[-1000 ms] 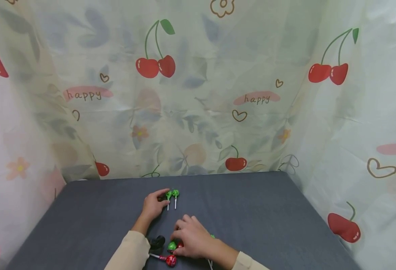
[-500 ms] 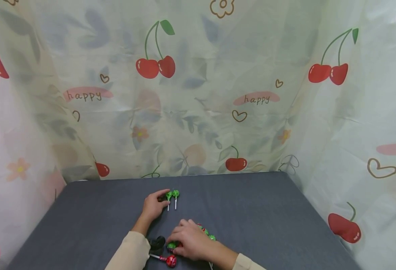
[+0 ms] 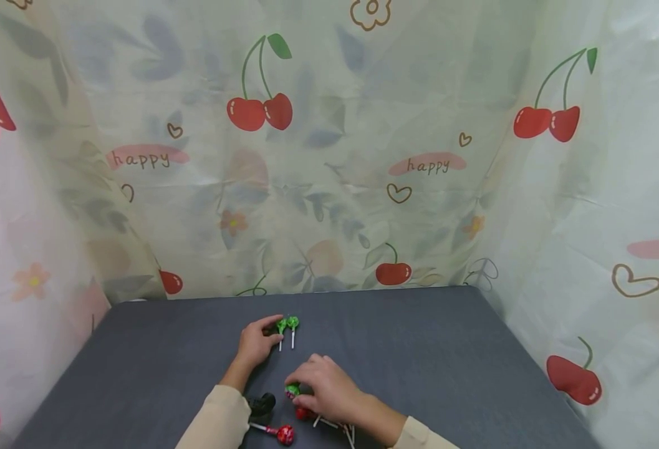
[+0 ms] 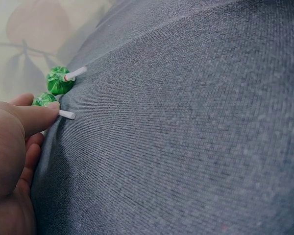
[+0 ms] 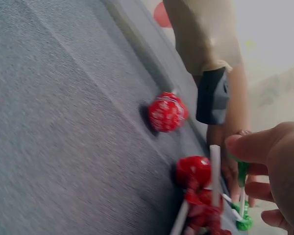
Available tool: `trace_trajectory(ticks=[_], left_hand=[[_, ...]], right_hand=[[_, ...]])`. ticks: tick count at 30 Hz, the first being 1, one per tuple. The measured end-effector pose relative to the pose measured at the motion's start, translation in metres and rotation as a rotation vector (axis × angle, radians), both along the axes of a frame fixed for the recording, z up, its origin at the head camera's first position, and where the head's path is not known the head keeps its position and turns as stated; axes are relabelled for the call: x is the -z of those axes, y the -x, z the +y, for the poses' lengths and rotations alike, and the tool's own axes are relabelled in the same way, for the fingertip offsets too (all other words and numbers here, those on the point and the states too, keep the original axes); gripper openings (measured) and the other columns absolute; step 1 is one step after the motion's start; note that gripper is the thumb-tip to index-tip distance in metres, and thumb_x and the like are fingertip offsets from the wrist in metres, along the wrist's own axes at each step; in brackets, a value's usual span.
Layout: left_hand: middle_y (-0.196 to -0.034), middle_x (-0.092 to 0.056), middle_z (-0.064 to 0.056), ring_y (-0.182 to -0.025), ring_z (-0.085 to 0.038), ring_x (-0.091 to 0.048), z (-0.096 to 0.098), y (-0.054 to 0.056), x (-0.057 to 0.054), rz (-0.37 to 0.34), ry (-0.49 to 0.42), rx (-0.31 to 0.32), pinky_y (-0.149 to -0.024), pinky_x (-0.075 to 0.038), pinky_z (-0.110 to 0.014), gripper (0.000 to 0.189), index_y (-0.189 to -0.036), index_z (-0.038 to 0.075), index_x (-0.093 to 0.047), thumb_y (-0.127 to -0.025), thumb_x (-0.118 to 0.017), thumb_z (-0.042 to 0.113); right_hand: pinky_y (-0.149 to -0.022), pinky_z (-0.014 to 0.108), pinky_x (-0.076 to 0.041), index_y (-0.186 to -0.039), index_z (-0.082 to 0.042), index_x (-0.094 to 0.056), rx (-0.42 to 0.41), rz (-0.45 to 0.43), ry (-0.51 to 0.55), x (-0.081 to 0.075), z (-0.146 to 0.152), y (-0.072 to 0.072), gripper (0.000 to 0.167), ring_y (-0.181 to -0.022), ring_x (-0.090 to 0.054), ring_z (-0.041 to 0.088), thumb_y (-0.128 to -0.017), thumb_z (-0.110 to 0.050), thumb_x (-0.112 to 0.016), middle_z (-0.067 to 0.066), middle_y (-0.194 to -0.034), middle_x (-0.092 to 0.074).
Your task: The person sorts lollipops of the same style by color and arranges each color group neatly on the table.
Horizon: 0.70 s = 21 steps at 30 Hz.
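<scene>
My left hand [image 3: 255, 344] reaches to the far part of the table and pinches a green lollipop [image 4: 44, 100] between thumb and fingers. Right beside it lies a second green lollipop [image 3: 292, 322], its white stick pointing toward me. Nearer, my right hand [image 3: 329, 388] pinches another green lollipop [image 3: 292, 391] by its wrapped head, above a cluster of red lollipops [image 5: 192, 171]. That hand partly hides the cluster in the head view, where several white sticks [image 3: 329, 423] stick out. A separate red lollipop [image 3: 285, 434] lies close to my left sleeve.
A dark grey cloth covers the table [image 3: 447, 362]. A printed curtain [image 3: 329, 156] hangs around its back and sides. On my left wrist sits a black camera mount [image 5: 213, 95], close beside the loose red lollipop.
My right hand has gripped the green lollipop and raised it slightly away from me, baring a red lollipop and white sticks beneath. My left hand has stayed in place.
</scene>
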<state>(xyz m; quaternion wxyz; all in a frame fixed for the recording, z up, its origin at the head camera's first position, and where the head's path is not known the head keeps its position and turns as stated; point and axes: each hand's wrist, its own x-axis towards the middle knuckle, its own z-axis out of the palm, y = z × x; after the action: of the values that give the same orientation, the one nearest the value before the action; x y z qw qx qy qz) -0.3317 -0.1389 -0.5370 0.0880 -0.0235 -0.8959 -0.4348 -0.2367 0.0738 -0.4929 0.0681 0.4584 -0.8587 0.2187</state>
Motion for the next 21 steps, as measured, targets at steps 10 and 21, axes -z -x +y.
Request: trace_trajectory(ticks=[10, 21], left_hand=[[-0.115, -0.068, -0.011, -0.104, -0.03, -0.061, 0.0, -0.001, 0.0, 0.018, 0.007, -0.004, -0.087, -0.047, -0.05, 0.04, -0.123, 0.015, -0.07, -0.083, -0.076, 0.008], [-0.116, -0.068, -0.011, -0.105, -0.029, -0.061, 0.001, 0.0, 0.0, 0.013, -0.003, -0.009, -0.088, -0.046, -0.049, 0.04, -0.121, 0.015, -0.07, -0.082, -0.078, 0.009]], right_hand=[[-0.073, 0.022, -0.045, -0.109, -0.019, -0.072, 0.144, -0.069, 0.083, -0.014, 0.012, 0.011, 0.024, -0.086, -0.056, 0.009, -0.087, -0.025, -0.075, -0.013, -0.1, -0.067], [-0.07, 0.027, -0.05, -0.112, -0.016, -0.071, 0.211, -0.142, 0.277, -0.021, 0.023, 0.032, 0.024, -0.08, -0.06, 0.007, -0.088, -0.018, -0.073, -0.006, -0.098, -0.068]])
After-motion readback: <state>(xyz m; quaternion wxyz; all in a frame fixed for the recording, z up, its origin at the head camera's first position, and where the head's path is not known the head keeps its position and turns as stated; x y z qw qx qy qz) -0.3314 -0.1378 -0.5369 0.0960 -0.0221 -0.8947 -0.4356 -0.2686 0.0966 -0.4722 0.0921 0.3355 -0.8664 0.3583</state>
